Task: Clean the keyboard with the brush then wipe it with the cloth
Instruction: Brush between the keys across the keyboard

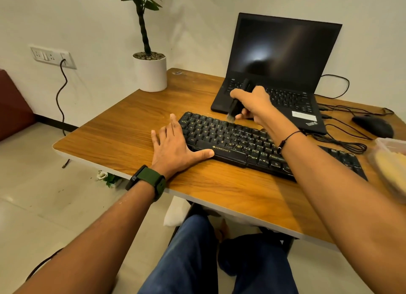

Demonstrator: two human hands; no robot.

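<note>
White pot [149,73] with plant [142,14]

One view only, a wide-angle head camera riding on the person and looking forward and down over the wooden table [123,126]. It sits close: both forearms sweep in from the bottom corners, and the person's own lap fills the 6 o'clock edge. The keyboard [230,139] lies just right of centre, the open laptop [283,58] beyond it towards 1 o'clock, a potted plant [149,71] at 11 o'clock against the wall. The wide lens bends the table edge and walls towards the frame's borders. The floor shows at 8 o'clock, and a wall socket [52,56] at 10 o'clock.
</note>
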